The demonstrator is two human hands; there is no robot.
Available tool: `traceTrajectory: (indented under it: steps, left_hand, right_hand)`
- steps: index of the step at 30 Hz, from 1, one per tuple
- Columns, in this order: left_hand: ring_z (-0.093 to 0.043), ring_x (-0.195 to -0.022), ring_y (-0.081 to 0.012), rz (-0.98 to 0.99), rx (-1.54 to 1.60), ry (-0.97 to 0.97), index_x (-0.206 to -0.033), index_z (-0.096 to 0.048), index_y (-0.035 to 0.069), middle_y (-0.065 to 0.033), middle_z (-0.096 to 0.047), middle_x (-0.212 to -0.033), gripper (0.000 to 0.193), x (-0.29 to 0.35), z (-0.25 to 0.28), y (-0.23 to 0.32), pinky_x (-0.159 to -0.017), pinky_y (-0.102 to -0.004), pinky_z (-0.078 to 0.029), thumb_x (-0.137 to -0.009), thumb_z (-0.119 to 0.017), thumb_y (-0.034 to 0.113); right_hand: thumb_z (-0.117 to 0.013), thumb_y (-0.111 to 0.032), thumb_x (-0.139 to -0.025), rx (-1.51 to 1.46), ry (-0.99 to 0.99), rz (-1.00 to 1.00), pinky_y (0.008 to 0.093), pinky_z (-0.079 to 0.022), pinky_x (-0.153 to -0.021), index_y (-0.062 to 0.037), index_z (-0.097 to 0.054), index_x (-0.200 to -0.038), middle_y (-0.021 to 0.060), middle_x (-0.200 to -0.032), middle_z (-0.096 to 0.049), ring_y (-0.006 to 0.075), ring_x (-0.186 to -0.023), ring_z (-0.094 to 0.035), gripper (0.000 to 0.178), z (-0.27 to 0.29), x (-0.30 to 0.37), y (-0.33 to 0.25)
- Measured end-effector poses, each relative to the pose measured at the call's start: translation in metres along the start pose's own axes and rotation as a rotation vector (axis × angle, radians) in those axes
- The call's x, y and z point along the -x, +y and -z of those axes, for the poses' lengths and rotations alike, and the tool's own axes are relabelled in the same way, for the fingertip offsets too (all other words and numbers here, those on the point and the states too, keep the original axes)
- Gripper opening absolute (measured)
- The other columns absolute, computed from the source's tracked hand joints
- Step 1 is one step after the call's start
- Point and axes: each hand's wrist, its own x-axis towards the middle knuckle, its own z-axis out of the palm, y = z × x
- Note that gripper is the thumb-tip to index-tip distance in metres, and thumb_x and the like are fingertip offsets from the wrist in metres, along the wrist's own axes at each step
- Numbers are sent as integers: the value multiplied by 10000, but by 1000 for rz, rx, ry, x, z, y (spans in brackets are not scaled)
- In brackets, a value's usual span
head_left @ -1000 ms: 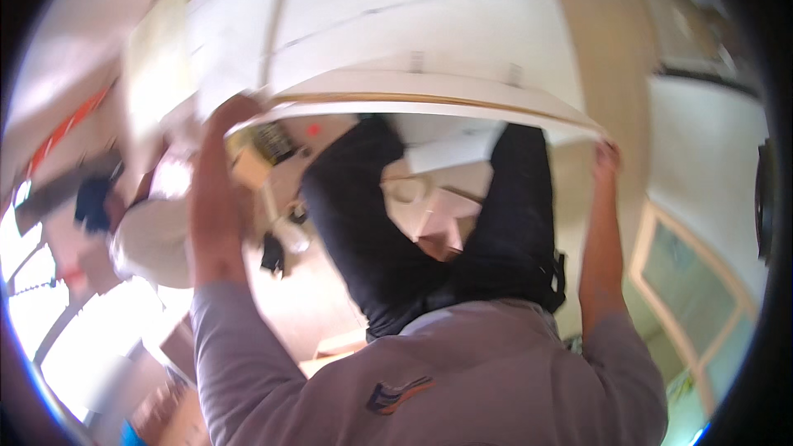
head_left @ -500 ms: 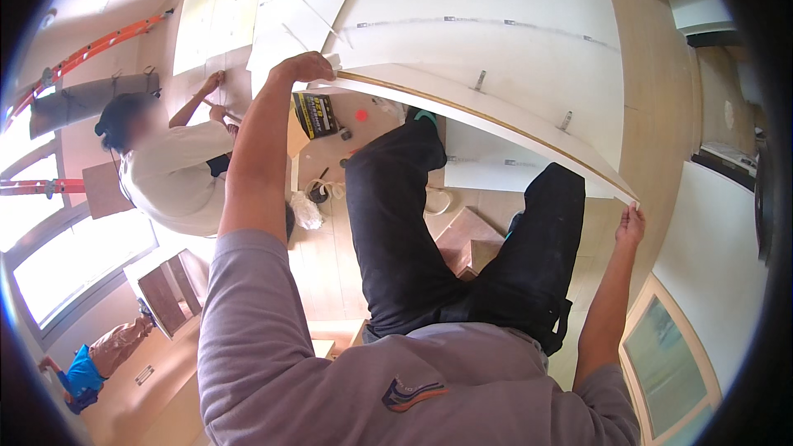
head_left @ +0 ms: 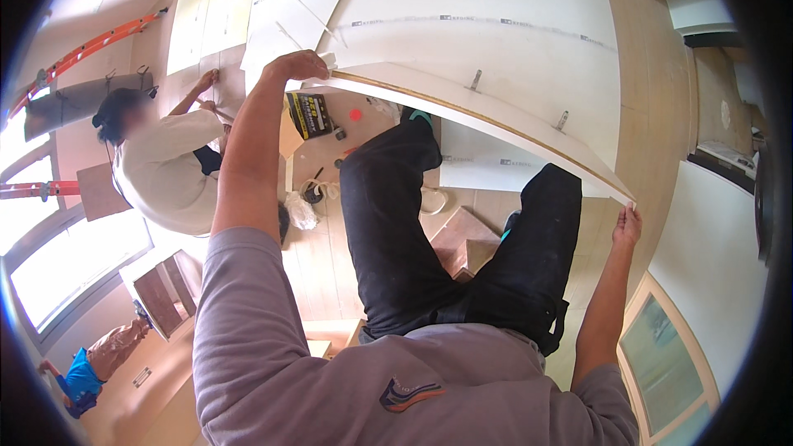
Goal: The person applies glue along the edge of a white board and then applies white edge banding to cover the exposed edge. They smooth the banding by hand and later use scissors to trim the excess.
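Observation:
A long white panel [head_left: 516, 109] with a brown upper edge is held up in front of my knees, slanting down to the right. Two small metal fittings that look like hinges, a left one [head_left: 476, 80] and a right one [head_left: 562, 120], show on its far face. At the panel's left end, my left hand [head_left: 297, 66] is closed over the corner, with a small white piece at its fingertips. My right hand [head_left: 629, 223] pinches the right end corner. My legs are bent apart just behind the panel.
Large printed white boards [head_left: 487, 0] lie beyond the panel. A co-worker in a white top [head_left: 165, 165] crouches at left. A black-and-yellow box [head_left: 311, 116], cords and a plastic bag [head_left: 301, 211] are near my left leg; a brown wooden piece [head_left: 467, 239] lies between my legs. Another person [head_left: 83, 376] is farther off.
The whole view shifts slightly, moving things a little left in the picture. Both hands keep their hold on the panel's ends; the co-worker's arms move slightly.

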Motion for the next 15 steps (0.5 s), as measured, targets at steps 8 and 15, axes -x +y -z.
traceTrajectory:
  steps: [8,15]
  left_hand:
    - [-656,-1056,-247,-77,46,71,-1087,-780,100,-92,-749,-1112,335,4,-2,4,-990,-368,-478,-862,-707,337]
    - [-647,-1073,-248,-207,43,143,-986,-772,73,-97,-748,-1072,246,12,-6,-8,-1012,-369,-463,-877,-676,272]
  right_hand:
    - [-710,-55,-946,26,-39,-25,166,-584,-681,-50,-627,-985,39,-966,-674,116,-811,-669,92,1,-2,-3]
    - [-723,-29,-927,-82,16,7,214,-571,-804,-13,-638,-1113,63,-1014,-672,139,-932,-653,205,12,4,-9]
